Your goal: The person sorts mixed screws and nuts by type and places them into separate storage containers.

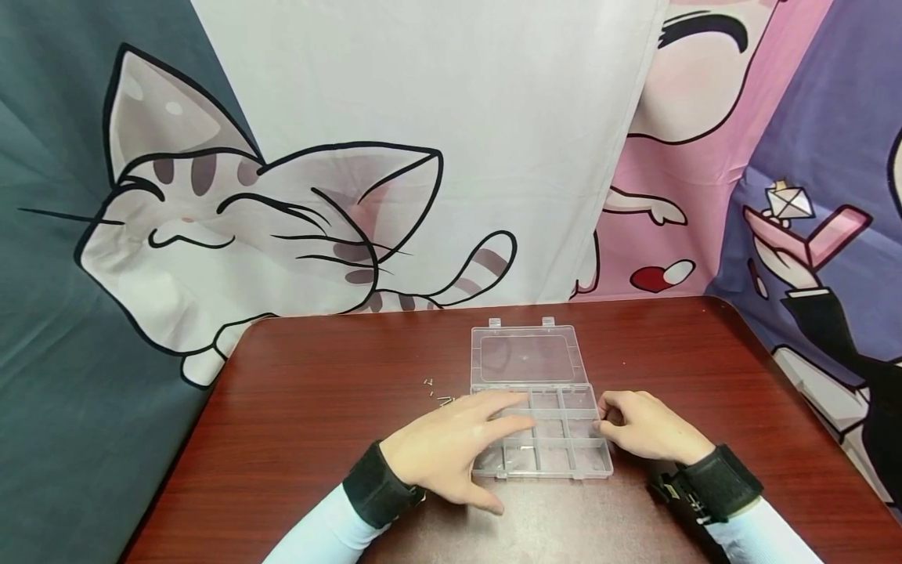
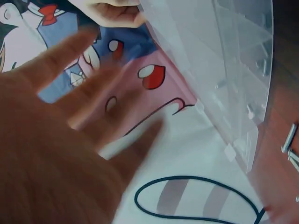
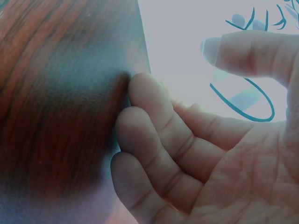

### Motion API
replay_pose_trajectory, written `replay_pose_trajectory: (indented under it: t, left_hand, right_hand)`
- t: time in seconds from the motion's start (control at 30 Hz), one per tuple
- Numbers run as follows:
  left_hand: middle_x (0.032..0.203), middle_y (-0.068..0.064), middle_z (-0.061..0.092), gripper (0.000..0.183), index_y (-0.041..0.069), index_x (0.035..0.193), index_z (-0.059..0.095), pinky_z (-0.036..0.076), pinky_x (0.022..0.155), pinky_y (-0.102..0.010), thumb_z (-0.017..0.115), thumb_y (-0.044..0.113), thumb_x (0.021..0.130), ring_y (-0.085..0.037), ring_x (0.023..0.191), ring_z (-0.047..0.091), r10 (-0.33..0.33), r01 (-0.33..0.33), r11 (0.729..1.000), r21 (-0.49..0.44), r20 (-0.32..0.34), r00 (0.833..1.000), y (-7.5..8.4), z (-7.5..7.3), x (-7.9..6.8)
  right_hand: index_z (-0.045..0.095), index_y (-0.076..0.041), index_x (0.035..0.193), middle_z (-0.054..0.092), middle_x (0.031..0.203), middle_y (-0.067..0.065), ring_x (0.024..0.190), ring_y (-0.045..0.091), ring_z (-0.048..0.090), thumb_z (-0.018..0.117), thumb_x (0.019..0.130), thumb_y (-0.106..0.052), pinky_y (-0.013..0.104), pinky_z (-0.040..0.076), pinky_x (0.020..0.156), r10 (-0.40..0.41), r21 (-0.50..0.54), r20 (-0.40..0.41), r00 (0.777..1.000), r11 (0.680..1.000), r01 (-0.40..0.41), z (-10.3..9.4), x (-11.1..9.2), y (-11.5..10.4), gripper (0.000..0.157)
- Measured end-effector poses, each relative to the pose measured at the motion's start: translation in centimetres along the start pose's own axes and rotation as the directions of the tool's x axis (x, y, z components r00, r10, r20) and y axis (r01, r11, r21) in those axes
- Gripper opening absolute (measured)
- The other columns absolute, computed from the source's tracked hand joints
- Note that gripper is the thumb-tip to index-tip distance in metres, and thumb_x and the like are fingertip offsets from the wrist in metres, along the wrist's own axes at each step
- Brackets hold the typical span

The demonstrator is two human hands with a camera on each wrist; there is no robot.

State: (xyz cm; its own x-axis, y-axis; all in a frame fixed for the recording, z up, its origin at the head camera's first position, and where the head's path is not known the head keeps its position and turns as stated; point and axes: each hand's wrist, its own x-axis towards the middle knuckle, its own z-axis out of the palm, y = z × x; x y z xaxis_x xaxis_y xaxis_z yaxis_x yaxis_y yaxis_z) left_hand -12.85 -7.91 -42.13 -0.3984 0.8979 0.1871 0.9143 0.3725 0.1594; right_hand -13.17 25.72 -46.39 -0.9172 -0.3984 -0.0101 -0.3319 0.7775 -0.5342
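Head view: your transparent plastic compartment box lies on the wood-grain table, between your two hands and well back from the table's left edge. Its lid is open, folded back toward the table's far edge, with two tabs pointing that way. Your left hand extends over the box's left compartments, fingers spread and thumb well apart; it grips nothing. Your right hand is at the box's right edge, fingers curled, thumb and index finger beside the rim. Small metal screws lie just off the box's left side. You wear a black wristband on each wrist. A printed fabric backdrop hangs beyond the table's far edge.

Left wrist view: your left fingers are spread, blurred and without a load. The box fills the upper right; small silvery pieces show through its plastic. You cannot tell whether they lie inside it. Screws lie on the table alongside.

Right wrist view: your right fingers are bent, with a gap to the thumb. You cannot tell whether they pinch the box's edge.
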Motion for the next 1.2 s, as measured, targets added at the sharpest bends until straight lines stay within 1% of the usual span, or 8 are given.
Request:
replay_pose_trajectory:
  t: [0.07, 0.13, 0.33, 0.53, 0.7, 0.8, 1.0, 1.2]
  left_hand:
    - [0.163, 0.0, 0.023, 0.108, 0.025, 0.155, 0.036, 0.025, 0.116, -0.041, 0.057, 0.085, 0.068, -0.024, 0.148, 0.026, -0.032, 0.032, 0.999, 0.014, 0.025, 0.999, 0.0, -0.2, -0.2]
    - [0.167, -0.001, 0.012, 0.116, 0.025, 0.159, 0.03, 0.018, 0.118, -0.047, 0.051, 0.09, 0.066, -0.029, 0.151, 0.016, -0.066, 0.065, 0.998, 0.017, 0.038, 0.997, -0.3, -0.3, -0.4]
    - [0.166, -0.003, 0.018, 0.109, 0.023, 0.157, 0.035, 0.017, 0.118, -0.048, 0.059, 0.083, 0.069, -0.027, 0.15, 0.021, -0.158, 0.157, 0.987, 0.035, 0.01, 0.987, -2.3, -0.7, -1.2]
    - [0.158, -0.011, 0.037, 0.094, 0.017, 0.152, 0.044, 0.022, 0.116, -0.046, 0.068, 0.066, 0.075, -0.027, 0.146, 0.032, -0.264, 0.267, 0.959, 0.093, -0.041, 0.964, -5.7, -0.9, -2.3]
    - [0.148, -0.008, 0.048, 0.082, 0.015, 0.147, 0.05, 0.034, 0.11, -0.042, 0.07, 0.054, 0.078, -0.023, 0.135, 0.045, -0.355, 0.357, 0.931, 0.075, -0.036, 0.934, -8.1, -0.5, -3.4]
    - [0.136, -0.005, 0.055, 0.069, 0.013, 0.14, 0.057, 0.041, 0.104, -0.04, 0.071, 0.045, 0.081, -0.021, 0.122, 0.053, -0.382, 0.383, 0.921, 0.066, -0.031, 0.924, -9.2, 0.0, -3.9]
    - [0.108, -0.001, 0.058, 0.032, 0.009, 0.115, 0.07, 0.047, 0.09, -0.032, 0.07, 0.019, 0.084, -0.015, 0.098, 0.058, -0.365, 0.368, 0.925, 0.094, -0.05, 0.93, -11.1, 1.5, -4.5]
    - [0.095, 0.001, 0.057, 0.017, 0.012, 0.098, 0.072, 0.049, 0.078, -0.028, 0.07, 0.009, 0.081, -0.012, 0.084, 0.058, -0.353, 0.36, 0.927, 0.103, -0.081, 0.932, -12.1, 2.5, -4.8]
  right_hand:
    - [0.057, -0.02, 0.083, 0.049, 0.063, -0.013, 0.057, 0.001, 0.043, 0.066, 0.085, -0.023, 0.025, 0.037, 0.055, -0.003, -0.003, -0.004, 1.0, 1.0, 0.003, 0.0, 0.0, 0.0, 0.01]
    - [0.057, -0.021, 0.082, 0.049, 0.063, -0.013, 0.057, 0.001, 0.043, 0.066, 0.085, -0.023, 0.025, 0.037, 0.055, -0.005, -0.004, -0.007, 1.0, 1.0, 0.005, 0.0, 0.0, -0.1, 0.01]
    - [0.057, -0.02, 0.083, 0.049, 0.064, -0.013, 0.057, 0.001, 0.043, 0.067, 0.085, -0.023, 0.024, 0.037, 0.055, -0.002, -0.001, -0.005, 1.0, 1.0, 0.002, 0.0, -0.1, -0.1, 0.01]
    - [0.056, -0.021, 0.083, 0.048, 0.063, -0.012, 0.057, 0.001, 0.042, 0.066, 0.085, -0.023, 0.024, 0.036, 0.054, -0.008, -0.007, -0.005, 1.0, 1.0, 0.008, 0.0, 0.0, 0.0, 0.011]
    - [0.056, -0.021, 0.082, 0.047, 0.063, -0.013, 0.056, 0.001, 0.041, 0.067, 0.085, -0.024, 0.024, 0.035, 0.054, -0.006, -0.012, -0.008, 1.0, 1.0, 0.006, 0.0, 0.0, 0.0, 0.011]
    - [0.056, -0.021, 0.082, 0.047, 0.063, -0.012, 0.057, 0.001, 0.041, 0.067, 0.085, -0.023, 0.025, 0.035, 0.054, 0.0, -0.014, -0.01, 1.0, 1.0, 0.0, 0.1, 0.0, 0.0, 0.012]
    - [0.056, -0.021, 0.082, 0.046, 0.062, -0.012, 0.056, 0.002, 0.04, 0.067, 0.084, -0.022, 0.025, 0.034, 0.054, 0.008, -0.021, -0.014, 1.0, 1.0, -0.008, 0.1, -0.1, 0.0, 0.011]
    - [0.056, -0.021, 0.083, 0.046, 0.063, -0.012, 0.056, 0.002, 0.04, 0.067, 0.084, -0.023, 0.025, 0.034, 0.054, 0.007, -0.02, -0.009, 1.0, 1.0, -0.008, 0.1, 0.0, 0.1, 0.011]
